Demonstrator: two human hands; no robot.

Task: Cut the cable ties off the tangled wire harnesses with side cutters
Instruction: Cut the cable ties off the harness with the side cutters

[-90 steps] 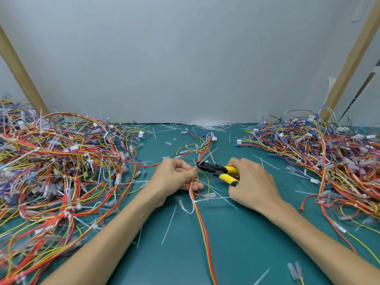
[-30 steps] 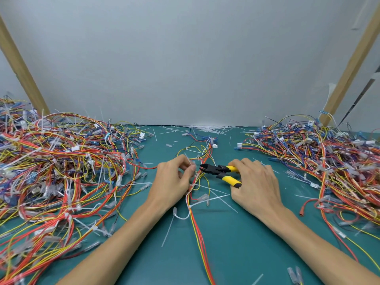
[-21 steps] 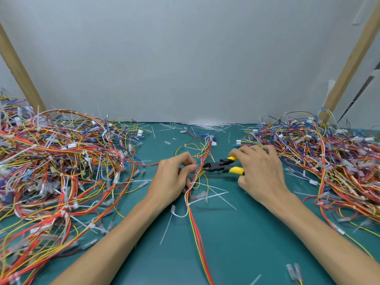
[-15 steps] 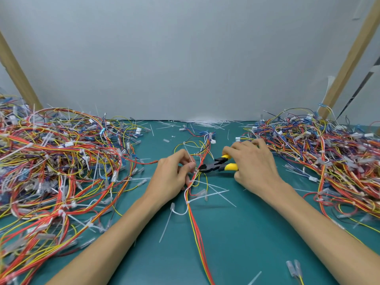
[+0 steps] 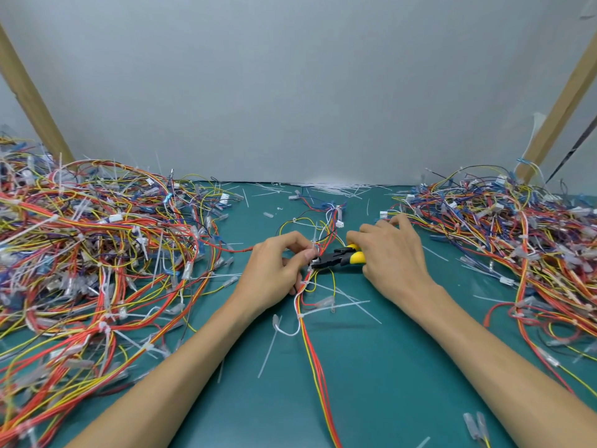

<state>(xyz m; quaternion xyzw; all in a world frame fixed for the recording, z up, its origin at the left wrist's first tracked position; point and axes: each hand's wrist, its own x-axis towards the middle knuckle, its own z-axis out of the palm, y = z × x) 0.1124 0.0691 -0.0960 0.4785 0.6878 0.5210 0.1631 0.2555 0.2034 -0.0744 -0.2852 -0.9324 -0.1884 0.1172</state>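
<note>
A thin harness of red, yellow and white wires (image 5: 311, 350) runs down the middle of the green mat. My left hand (image 5: 274, 273) pinches this harness near its upper part. My right hand (image 5: 392, 257) grips the yellow-handled side cutters (image 5: 339, 258), whose black jaws point left and sit at the wires right beside my left thumb. A white cable tie (image 5: 336, 307) still wraps the harness just below my hands, its tail pointing right.
A big heap of tangled harnesses (image 5: 90, 263) covers the left side, and another heap (image 5: 517, 240) fills the right. Cut white tie pieces (image 5: 269, 350) lie scattered on the green mat (image 5: 371, 383). A grey wall and two wooden posts stand behind.
My right hand rolled over the cutters and brought the jaws left against the harness. My left hand shifted its pinch slightly higher on the wires.
</note>
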